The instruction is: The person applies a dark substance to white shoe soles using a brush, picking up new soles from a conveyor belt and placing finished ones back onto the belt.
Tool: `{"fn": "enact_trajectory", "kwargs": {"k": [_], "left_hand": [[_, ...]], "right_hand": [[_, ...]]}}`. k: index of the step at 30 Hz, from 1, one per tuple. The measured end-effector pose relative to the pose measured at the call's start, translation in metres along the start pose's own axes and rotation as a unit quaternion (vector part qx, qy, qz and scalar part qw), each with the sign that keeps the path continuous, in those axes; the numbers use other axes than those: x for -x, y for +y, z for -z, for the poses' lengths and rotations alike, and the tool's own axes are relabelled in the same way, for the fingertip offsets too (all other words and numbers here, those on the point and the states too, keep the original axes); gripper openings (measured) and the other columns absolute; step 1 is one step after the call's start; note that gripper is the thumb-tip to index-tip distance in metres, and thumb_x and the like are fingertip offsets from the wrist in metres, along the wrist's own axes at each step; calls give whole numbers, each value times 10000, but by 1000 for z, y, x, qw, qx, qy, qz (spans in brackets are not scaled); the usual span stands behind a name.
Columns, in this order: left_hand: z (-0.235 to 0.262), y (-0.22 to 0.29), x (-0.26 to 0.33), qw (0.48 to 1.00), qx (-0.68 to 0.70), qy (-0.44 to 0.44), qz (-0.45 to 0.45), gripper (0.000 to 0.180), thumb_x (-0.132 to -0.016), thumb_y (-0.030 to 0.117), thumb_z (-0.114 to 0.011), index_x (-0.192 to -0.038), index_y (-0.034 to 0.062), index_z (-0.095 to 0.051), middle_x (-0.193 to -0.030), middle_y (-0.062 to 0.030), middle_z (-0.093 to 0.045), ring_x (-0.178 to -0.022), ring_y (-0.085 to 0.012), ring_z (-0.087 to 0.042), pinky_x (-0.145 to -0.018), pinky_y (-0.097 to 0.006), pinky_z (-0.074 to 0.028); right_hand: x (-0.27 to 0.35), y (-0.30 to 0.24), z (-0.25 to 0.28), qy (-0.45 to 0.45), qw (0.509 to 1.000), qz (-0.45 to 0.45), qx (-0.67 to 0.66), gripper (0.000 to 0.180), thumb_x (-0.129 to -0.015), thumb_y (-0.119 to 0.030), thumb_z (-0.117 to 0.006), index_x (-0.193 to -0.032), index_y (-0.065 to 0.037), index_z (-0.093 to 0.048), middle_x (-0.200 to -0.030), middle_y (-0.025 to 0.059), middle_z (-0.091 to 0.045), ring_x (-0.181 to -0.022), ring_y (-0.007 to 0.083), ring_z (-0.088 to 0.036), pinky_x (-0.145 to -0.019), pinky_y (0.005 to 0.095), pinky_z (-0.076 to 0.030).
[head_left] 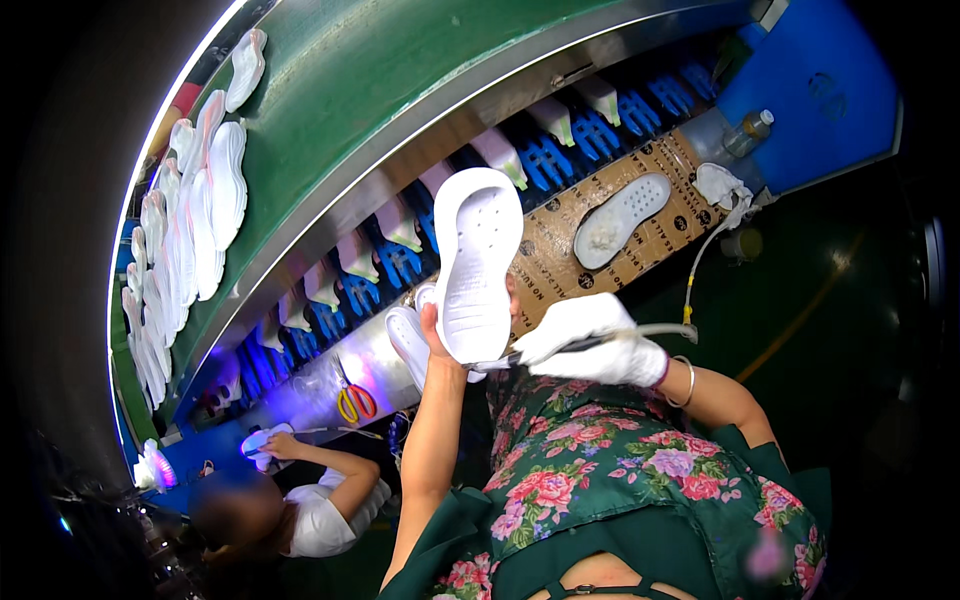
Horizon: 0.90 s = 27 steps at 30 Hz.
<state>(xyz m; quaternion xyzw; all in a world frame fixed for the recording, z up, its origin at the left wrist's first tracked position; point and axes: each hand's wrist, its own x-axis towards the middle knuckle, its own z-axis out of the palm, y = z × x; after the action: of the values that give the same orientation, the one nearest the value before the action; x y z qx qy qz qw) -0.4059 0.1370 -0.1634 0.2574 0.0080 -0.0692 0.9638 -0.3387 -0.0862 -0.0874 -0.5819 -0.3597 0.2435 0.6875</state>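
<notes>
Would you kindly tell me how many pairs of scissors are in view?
1: the scissors with yellow and red handles, at the bench, left of the person's left hand. Others may be hidden.

The left hand (436, 338), bare, grips the lower end of a white, waisted shoe sole (478, 270) with a smooth raised rim, its thumb upright along the sole's left edge and its fingertips curled around the right edge. The bare left forearm (430, 425) stands nearly vertical below the sole. The right hand (590, 340), in a white fabric glove, is right of the sole's lower end, fingers bent in and bunched toward it. The right forearm (722, 397), with a pale, thin bangle (690, 384) at the wrist, slants up toward the sole from the lower right.
</notes>
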Motion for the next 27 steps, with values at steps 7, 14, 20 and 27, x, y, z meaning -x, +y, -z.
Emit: {"fn": "enact_trajectory", "kwargs": {"k": [7,14,20,27], "left_hand": [[10,4,-19,996,-21,-81,-14,1127,-670,789,-756,-1470,53,-458,-1153,-213,-571,-880,-360,-590,-719,-432,-467],[-36,18,-38,998,-38,-43,-18,1215,-697,885,-669,-1537,57,-375,-1246,-237,-571,-928,-394,-640,-708,-472,-524],[-79,46,-109,975,-112,-182,-59,1430,-559,858,-795,-1546,-48,-297,-1352,-271,-511,-856,-381,-691,-573,-390,-614],[-112,82,-295,968,191,-161,-16,1072,-891,762,-473,-1625,65,-118,-1581,-316,-210,-1338,-489,-347,-1045,-552,-400]], "right_hand": [[19,7,48,103,979,-89,-149,165,-807,65,-756,-970,65,-776,-1018,194,-777,-911,226,-755,-825,321,-603],[63,42,61,248,891,-91,-369,189,-844,100,-678,-1016,60,-748,-1069,249,-749,-852,267,-751,-725,329,-616],[98,46,91,374,854,-87,-351,198,-847,76,-687,-1028,21,-749,-1065,203,-755,-868,259,-757,-729,335,-647],[97,68,89,394,856,-148,-299,188,-848,48,-703,-1027,14,-749,-1048,181,-755,-795,212,-709,-712,310,-583]]}}
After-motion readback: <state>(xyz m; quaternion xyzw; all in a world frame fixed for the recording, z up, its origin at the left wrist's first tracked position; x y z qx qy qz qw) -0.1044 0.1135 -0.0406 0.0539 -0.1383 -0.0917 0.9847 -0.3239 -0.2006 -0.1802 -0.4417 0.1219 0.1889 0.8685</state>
